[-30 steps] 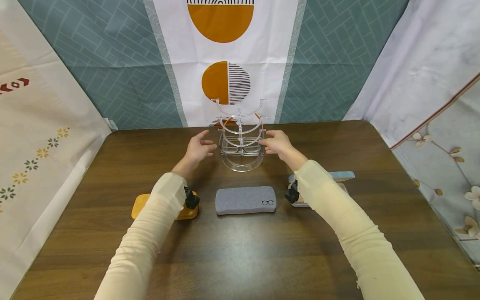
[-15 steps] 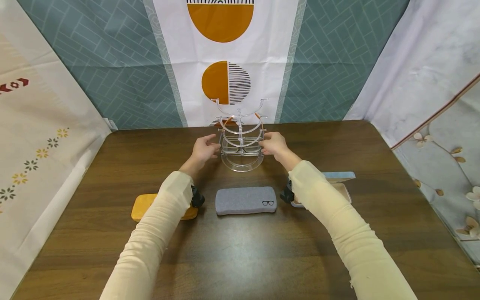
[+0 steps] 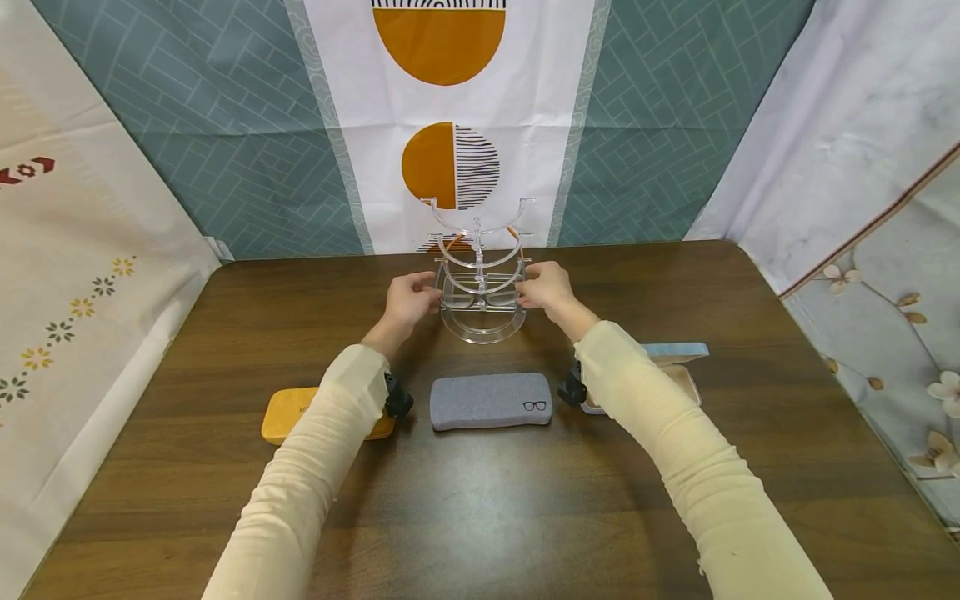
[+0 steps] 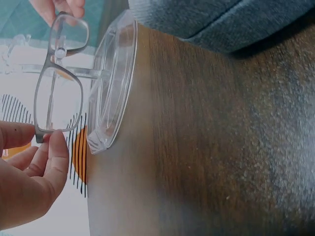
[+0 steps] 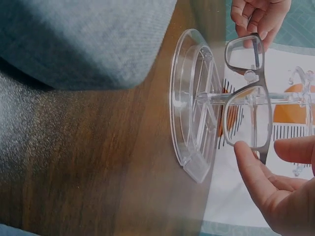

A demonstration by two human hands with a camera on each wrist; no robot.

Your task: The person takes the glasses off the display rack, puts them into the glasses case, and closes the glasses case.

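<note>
A clear tiered display stand (image 3: 482,337) stands near the table's far edge. Grey-framed eyeglasses (image 4: 49,63) sit across its lowest tier, above the rounded base, lenses facing me. My left hand (image 3: 408,302) pinches one outer corner of the frame between thumb and fingers, as the left wrist view shows. At the opposite corner, my right hand (image 5: 290,196) has its index fingertip on the lens rim and its thumb close by the hinge, the frame's end between them. Another pair with orange temples partly shows behind the upper tiers in the head view.
A closed grey glasses case (image 3: 480,400) lies in front of the stand. The yellow case (image 3: 285,412) is partly under my left forearm. An open light-blue case (image 3: 678,351) sits beside my right forearm. Patterned cloth hangs behind the wooden table (image 3: 480,517).
My left hand has moved right and inward to the eyeglasses' corner, its spread fingers closing on it. My right hand has shifted slightly inward to the other corner. The stand stays put.
</note>
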